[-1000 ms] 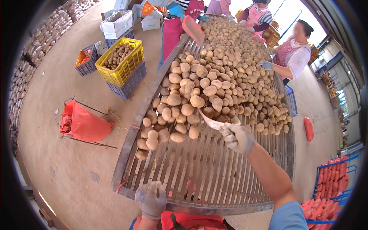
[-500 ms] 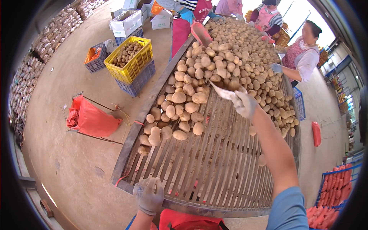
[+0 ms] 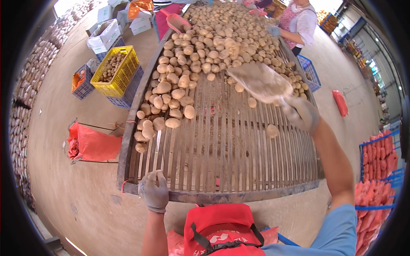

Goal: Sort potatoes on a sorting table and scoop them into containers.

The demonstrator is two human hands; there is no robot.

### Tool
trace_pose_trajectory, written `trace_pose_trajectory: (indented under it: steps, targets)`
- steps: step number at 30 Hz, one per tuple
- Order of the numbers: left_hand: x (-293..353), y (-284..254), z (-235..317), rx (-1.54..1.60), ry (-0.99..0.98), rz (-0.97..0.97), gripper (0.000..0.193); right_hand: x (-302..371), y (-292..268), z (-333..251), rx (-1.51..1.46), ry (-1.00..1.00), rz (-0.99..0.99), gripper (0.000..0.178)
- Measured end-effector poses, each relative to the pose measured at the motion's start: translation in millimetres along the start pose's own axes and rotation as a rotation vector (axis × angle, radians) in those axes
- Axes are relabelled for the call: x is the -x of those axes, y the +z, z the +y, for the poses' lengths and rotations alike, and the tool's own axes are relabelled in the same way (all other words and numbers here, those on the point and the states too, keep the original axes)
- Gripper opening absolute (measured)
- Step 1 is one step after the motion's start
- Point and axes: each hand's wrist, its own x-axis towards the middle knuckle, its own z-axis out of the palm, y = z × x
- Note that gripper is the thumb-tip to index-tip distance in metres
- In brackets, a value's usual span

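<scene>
My right hand [image 3: 301,114], in a grey glove, is closed around the handle of a whitish scoop [image 3: 261,83]. The scoop is tilted and blurred, its broad face showing, just short of the large potato pile [image 3: 239,32]. Beyond its tip some potatoes [image 3: 232,49] are smeared by motion. My gloved left hand [image 3: 154,191] is curled over the front rim of the slatted sorting table [image 3: 222,158], near its left corner. A few loose potatoes [image 3: 272,131] lie on the slats close to the scoop; more line the left side.
A pink scoop [image 3: 177,22] rests on the far left rim. Left stand a yellow crate [image 3: 130,70] of potatoes, blue crates and a red bag [image 3: 96,143] on a frame. Co-workers, one in a patterned apron [image 3: 294,21], stand around the far end. Red sacks [image 3: 378,160] fill a rack at right.
My right hand has swung right and turned the scoop from edge-on to broad face. Potatoes beyond it have shifted, exposing more slats. The view has moved; my left hand stays at the rim.
</scene>
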Motion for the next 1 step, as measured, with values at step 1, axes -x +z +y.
trace_pose_trajectory:
  steps: [1]
  targets:
    - [1.0,1.2,-2.2,0.018,-0.018,0.01,0.013,8.0,-1.0,4.4,-0.005,0.009,0.011,0.029]
